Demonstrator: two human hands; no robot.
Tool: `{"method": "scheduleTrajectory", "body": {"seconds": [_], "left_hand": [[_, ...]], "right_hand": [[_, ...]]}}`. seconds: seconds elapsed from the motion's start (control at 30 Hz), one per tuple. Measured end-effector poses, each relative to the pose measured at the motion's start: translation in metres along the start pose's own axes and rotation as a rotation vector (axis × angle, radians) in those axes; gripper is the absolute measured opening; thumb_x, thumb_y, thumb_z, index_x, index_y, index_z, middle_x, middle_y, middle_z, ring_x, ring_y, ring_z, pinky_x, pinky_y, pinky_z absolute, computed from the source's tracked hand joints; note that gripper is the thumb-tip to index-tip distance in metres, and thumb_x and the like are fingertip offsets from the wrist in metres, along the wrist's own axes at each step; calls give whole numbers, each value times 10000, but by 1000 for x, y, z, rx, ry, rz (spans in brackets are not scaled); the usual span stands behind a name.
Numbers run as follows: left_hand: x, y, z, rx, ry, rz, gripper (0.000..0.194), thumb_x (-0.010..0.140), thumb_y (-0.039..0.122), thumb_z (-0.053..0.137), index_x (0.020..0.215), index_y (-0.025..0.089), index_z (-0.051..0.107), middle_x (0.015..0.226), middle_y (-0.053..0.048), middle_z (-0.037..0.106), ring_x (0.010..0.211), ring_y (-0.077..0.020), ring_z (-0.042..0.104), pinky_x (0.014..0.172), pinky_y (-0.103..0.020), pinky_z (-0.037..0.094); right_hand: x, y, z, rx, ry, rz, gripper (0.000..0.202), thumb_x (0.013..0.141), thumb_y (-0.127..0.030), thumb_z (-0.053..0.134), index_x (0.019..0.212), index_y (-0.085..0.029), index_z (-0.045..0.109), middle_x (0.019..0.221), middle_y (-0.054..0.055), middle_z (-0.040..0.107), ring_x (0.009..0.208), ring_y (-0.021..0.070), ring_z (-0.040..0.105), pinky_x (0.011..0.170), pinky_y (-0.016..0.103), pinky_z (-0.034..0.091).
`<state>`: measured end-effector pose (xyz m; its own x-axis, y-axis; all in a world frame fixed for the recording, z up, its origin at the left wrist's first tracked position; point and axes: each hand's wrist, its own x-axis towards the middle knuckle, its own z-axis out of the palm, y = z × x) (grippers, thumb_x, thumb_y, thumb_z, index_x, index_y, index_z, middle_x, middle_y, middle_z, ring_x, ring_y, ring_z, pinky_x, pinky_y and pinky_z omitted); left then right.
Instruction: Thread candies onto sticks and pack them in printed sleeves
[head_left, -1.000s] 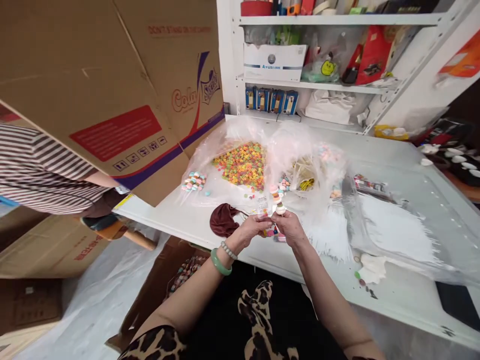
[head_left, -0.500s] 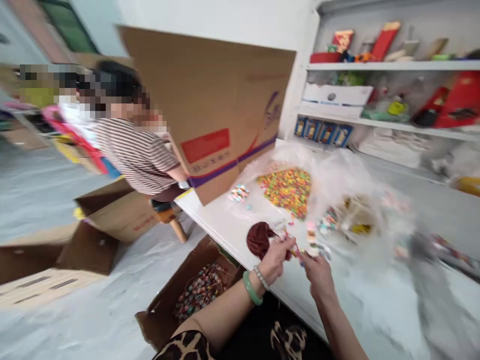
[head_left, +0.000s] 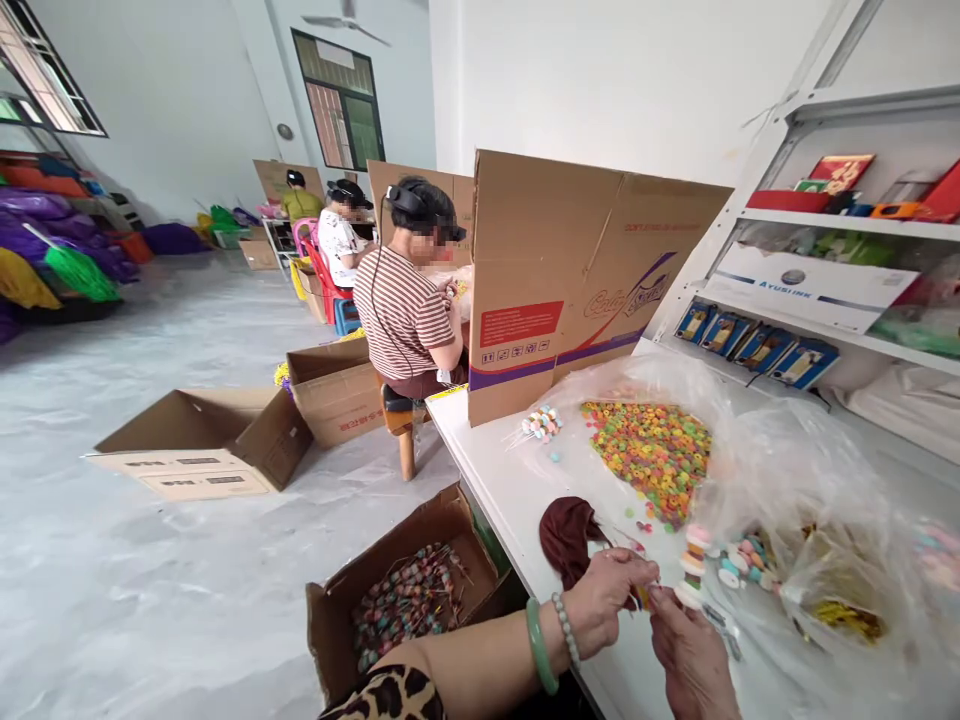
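Observation:
My left hand (head_left: 606, 600), with a green bangle and a beaded bracelet at the wrist, pinches something small over the white table (head_left: 502, 475). Fingertip to fingertip with it, my right hand (head_left: 688, 645) is also closed in a pinch. The small thing between them is mostly hidden by the fingers. Beside my left hand lies a dark brown cloth bundle (head_left: 566, 540). A stack of coloured discs (head_left: 694, 560) is just beyond my right fingers, with a small metal tool (head_left: 724, 630) near it. Farther back spreads a heap of bright beads (head_left: 656, 460) on clear plastic.
An open carton (head_left: 480, 580) of strung pieces stands below the table's left edge. A tall cardboard panel (head_left: 555, 260) screens the far side, where a person in stripes (head_left: 401, 320) sits. Plastic bags (head_left: 847, 500) and shelves (head_left: 825, 220) are on the right.
The view has swung left, so things sit farther right and lower in the picture. Both hands stay close together, pinching near the brown cloth.

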<state>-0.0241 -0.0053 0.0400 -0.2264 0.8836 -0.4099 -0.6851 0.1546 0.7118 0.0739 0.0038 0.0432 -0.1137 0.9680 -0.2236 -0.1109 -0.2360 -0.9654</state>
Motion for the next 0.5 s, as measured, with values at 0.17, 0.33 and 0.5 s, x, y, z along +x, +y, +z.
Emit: {"method": "scheduleTrajectory", "body": {"seconds": [0.17, 0.33, 0.5], "left_hand": [[8, 26, -15, 109, 1, -18, 228, 636, 346, 716, 666, 150, 604, 581, 10, 549, 441, -95, 447, 453, -257, 274], [14, 24, -19, 32, 87, 66, 299, 572, 279, 782, 543, 160, 510, 486, 31, 483, 422, -64, 356, 463, -242, 235], [19, 20, -22, -1, 113, -106, 352, 675, 432, 728, 604, 175, 498, 482, 42, 452, 380, -66, 319, 420, -241, 191]], "right_hand": [[5, 4, -14, -77, 44, 144, 436, 384, -361, 874, 724, -173, 677, 640, 36, 703, 595, 211, 666, 446, 250, 504], [6, 11, -10, -71, -22, 137, 385, 388, -349, 868, 683, -187, 683, 718, 31, 736, 789, 238, 703, 639, 254, 575], [9, 18, -11, -70, -70, 188, 414, 382, -320, 884, 732, -180, 715, 762, 26, 749, 799, 217, 699, 692, 253, 575]]}}
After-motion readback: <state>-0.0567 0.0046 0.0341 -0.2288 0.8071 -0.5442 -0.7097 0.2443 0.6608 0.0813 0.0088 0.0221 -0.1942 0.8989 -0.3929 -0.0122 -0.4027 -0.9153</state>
